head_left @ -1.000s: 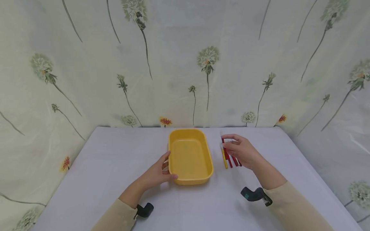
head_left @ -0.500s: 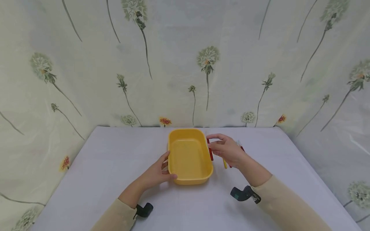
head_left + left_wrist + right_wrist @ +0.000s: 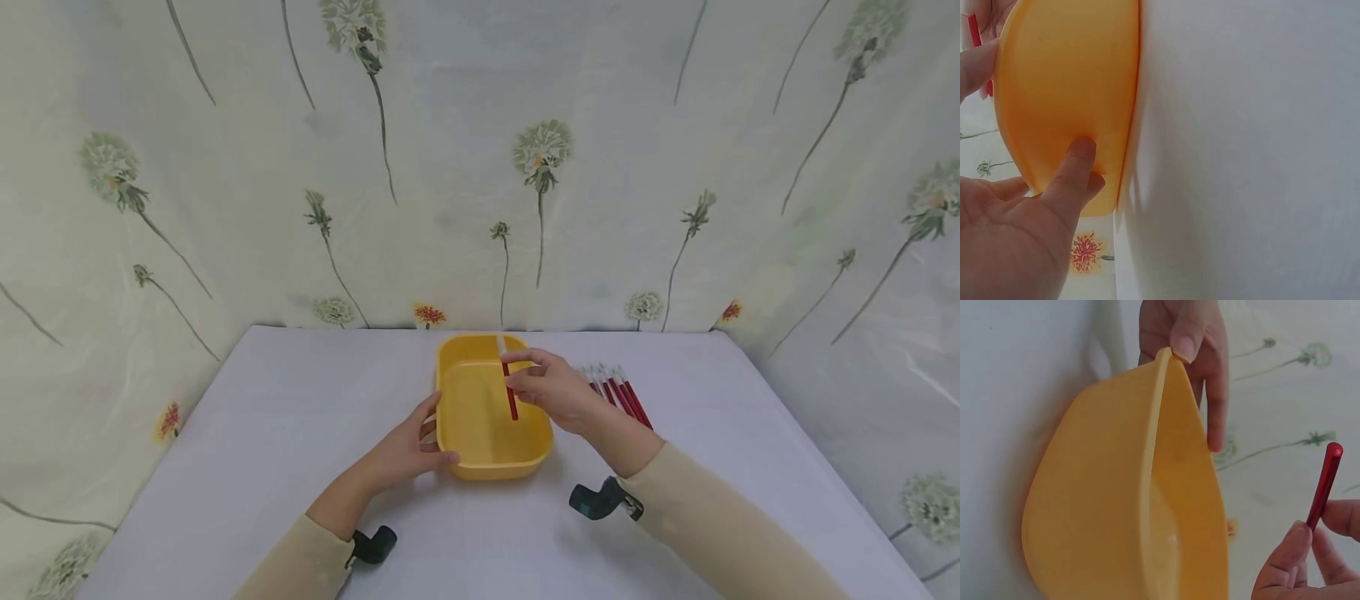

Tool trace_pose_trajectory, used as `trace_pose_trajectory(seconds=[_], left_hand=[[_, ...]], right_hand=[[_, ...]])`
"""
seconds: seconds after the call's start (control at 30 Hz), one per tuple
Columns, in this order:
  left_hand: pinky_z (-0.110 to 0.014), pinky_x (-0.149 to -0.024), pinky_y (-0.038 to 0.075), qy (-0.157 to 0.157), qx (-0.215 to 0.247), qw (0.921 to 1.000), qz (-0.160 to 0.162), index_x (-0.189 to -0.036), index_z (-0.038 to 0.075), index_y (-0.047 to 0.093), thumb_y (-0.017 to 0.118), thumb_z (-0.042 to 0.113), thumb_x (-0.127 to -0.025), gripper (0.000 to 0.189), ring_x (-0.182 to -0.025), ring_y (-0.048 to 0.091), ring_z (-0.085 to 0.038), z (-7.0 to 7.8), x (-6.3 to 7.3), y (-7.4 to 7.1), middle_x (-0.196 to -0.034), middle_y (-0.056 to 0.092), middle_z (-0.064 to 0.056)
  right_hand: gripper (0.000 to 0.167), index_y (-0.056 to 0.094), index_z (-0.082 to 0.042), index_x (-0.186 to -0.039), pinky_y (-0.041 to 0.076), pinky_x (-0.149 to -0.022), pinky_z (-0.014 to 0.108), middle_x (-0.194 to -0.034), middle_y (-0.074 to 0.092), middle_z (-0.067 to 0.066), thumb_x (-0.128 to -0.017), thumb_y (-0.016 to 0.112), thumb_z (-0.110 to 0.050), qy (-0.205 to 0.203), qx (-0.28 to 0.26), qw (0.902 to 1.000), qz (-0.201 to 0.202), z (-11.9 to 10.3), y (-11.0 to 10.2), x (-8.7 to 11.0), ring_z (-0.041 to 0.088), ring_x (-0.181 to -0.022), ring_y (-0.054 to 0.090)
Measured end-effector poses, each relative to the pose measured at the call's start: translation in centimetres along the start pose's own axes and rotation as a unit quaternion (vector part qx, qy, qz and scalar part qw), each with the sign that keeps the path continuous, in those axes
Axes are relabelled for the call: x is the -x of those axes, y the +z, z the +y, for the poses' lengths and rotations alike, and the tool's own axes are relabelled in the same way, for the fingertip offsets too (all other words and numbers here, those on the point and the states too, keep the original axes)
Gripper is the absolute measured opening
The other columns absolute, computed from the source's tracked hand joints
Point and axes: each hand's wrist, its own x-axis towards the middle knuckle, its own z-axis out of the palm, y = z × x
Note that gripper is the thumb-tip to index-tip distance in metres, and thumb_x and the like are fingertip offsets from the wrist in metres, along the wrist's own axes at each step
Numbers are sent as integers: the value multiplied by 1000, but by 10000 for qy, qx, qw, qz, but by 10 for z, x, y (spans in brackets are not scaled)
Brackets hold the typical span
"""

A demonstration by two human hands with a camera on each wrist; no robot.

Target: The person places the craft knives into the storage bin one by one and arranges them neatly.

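A yellow plastic basin stands on the table, its long side running away from me. My left hand grips its left side; in the left wrist view the fingers press the outer wall, and in the right wrist view the thumb lies on the rim. Over the right half of the basin, my right hand pinches a slim red pen with a whitish upper end. The pen is held nearly upright, apart from the basin. The right wrist view shows its round red end up close.
Several similar red pens with whitish ends lie side by side on the white table, right of the basin, partly behind my right hand and forearm. A flower-printed curtain rises behind the table. Each wrist carries a dark camera.
My right hand has moved left from the row of pens, carrying one red pen over the basin. The left hand and the basin have stayed put. The yellow pen is now hidden.
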Motion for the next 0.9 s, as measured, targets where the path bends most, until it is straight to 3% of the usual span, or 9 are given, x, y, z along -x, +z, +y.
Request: trace_pose_trajectory(seconds=[0.27,0.43,0.6,0.9], left_hand=[[-45,-109,42,5,-54,10000,-4,-162,18,9,80,32,-87,104,-138,47,-34,-1,1,-1,-166,18,-12],[-44,-108,43,66,39,10000,-44,-162,17,9,80,30,-87,104,-138,46,-34,-2,-1,-1,-166,16,-12],[-44,-107,44,131,43,9999,-83,-162,16,8,79,29,-88,104,-138,46,-34,-2,-1,-1,-166,15,-12],[-44,-107,44,273,73,9995,-149,-162,14,7,78,28,-89,103,-141,42,-35,-3,-2,-3,-166,14,-14]], right_hand=[[43,56,-3,-137,48,-103,44,-122,62,22,-96,65,-6,196,-170,9996,-107,6,18,-18,22,-93,61],[41,58,-3,-136,52,-94,34,-118,64,18,-96,66,-6,331,-196,9990,-205,12,29,-27,23,-89,59],[40,59,-1,-135,53,-87,32,-115,65,19,-96,65,-4,275,-207,9989,-306,21,38,-38,24,-87,58],[36,63,-3,-131,53,-72,25,-104,66,10,-95,66,-4,189,181,9993,-263,29,52,-52,18,-78,57]])
